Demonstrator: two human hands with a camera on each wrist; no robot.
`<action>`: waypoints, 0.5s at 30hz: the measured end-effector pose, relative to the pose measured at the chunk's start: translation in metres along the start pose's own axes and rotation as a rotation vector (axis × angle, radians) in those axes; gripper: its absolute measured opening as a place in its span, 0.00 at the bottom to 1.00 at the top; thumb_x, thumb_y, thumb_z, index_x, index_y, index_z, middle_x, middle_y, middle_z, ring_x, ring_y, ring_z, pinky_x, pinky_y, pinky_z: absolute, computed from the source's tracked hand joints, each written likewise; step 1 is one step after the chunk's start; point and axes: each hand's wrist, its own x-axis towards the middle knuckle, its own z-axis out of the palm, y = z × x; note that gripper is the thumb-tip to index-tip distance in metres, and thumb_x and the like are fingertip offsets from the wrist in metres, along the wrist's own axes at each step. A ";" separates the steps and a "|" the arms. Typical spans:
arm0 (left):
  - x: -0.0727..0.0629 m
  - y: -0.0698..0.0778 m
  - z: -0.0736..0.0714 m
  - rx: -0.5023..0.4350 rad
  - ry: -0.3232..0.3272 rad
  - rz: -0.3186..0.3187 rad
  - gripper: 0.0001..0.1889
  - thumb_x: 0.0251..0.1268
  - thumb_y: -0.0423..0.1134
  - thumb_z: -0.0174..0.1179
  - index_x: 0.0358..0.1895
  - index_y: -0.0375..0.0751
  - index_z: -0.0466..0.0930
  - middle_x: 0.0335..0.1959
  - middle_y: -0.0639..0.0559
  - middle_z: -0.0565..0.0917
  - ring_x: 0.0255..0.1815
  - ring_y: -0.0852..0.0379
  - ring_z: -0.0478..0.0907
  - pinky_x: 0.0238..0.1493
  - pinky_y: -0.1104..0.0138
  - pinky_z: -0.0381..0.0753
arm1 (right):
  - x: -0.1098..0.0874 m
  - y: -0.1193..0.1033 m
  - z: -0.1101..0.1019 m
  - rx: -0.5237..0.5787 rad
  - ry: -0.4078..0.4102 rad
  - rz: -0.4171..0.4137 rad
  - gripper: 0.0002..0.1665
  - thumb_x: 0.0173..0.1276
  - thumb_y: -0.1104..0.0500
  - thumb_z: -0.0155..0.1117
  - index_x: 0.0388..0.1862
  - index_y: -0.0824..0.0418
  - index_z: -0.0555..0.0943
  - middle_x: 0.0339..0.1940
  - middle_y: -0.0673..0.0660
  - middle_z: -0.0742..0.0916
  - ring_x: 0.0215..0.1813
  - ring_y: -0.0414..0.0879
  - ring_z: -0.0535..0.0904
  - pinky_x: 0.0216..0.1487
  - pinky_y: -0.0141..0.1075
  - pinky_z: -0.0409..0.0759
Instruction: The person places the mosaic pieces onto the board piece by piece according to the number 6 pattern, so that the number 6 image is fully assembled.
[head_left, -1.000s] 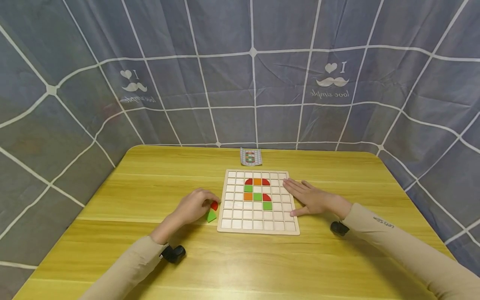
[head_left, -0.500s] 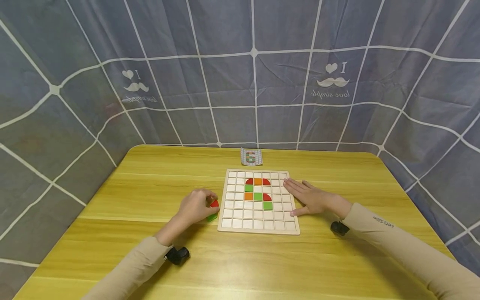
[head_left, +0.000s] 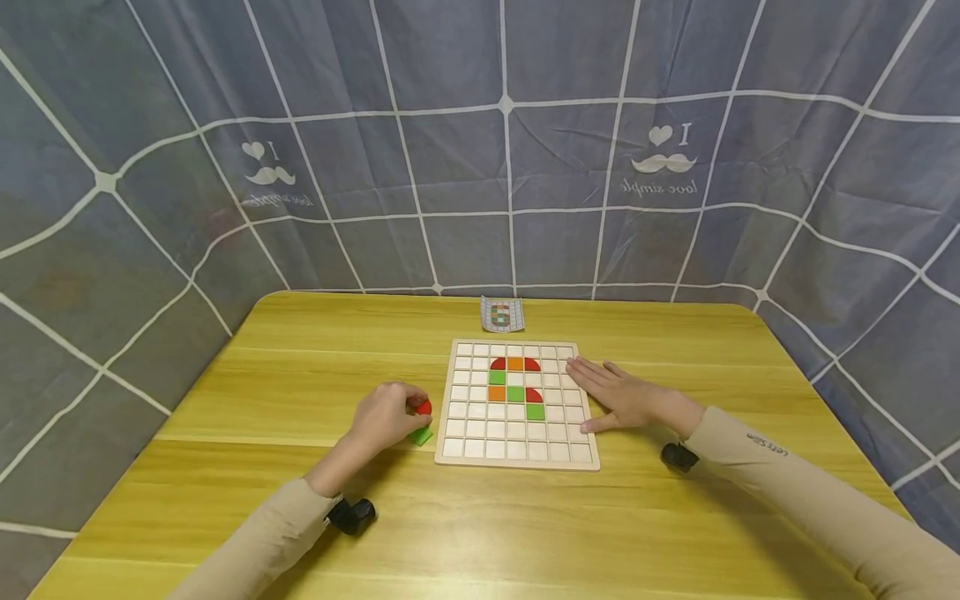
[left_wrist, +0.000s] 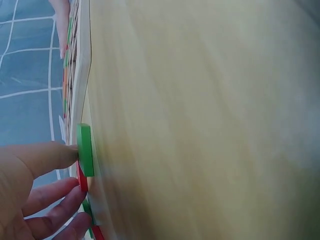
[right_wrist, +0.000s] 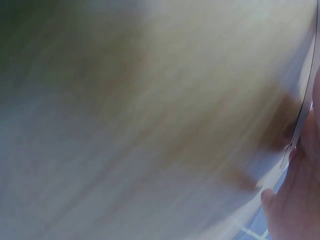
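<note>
My left hand (head_left: 386, 414) is over a few loose coloured pieces beside the left edge of a wooden grid board (head_left: 442, 433). Its thumb and fingers pinch a red piece with a rounded edge (head_left: 424, 407). A green piece (head_left: 422, 437) lies just in front of it; in the left wrist view the thumb tip is right at this green piece (left_wrist: 86, 150). Another green piece and a red one show partly behind the fingertips there. My right hand (head_left: 622, 396) lies flat with fingers spread on the board's right edge.
Red, orange and green pieces, among them an orange square (head_left: 497, 392), sit in the board's middle cells. A small printed pattern card (head_left: 502, 315) lies behind the board. A grey curtain (head_left: 570, 158) with white lines hangs beyond the wooden table (head_left: 525, 533).
My left thumb and fingers have closed over the red piece, and it has shifted slightly left. The green piece is now more covered by the hand. My right hand stays in place.
</note>
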 end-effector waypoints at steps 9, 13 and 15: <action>0.001 -0.007 -0.002 -0.019 -0.009 -0.035 0.15 0.50 0.44 0.72 0.42 0.44 0.88 0.37 0.52 0.88 0.35 0.56 0.83 0.26 0.68 0.73 | 0.001 0.002 -0.001 0.007 -0.006 0.009 0.59 0.66 0.31 0.51 0.78 0.66 0.42 0.79 0.65 0.46 0.79 0.61 0.40 0.74 0.62 0.44; 0.001 -0.008 -0.003 -0.017 -0.015 -0.053 0.16 0.49 0.45 0.73 0.42 0.43 0.88 0.35 0.52 0.88 0.35 0.56 0.83 0.25 0.69 0.72 | 0.001 0.002 0.001 0.008 -0.014 0.013 0.59 0.66 0.30 0.50 0.78 0.65 0.41 0.80 0.64 0.45 0.80 0.60 0.40 0.74 0.61 0.43; 0.001 -0.009 -0.003 -0.011 -0.009 -0.055 0.17 0.48 0.46 0.73 0.41 0.43 0.88 0.35 0.52 0.89 0.34 0.56 0.83 0.25 0.69 0.72 | 0.000 0.002 0.001 0.006 -0.013 0.011 0.59 0.66 0.30 0.50 0.78 0.65 0.41 0.80 0.63 0.45 0.80 0.60 0.40 0.74 0.61 0.43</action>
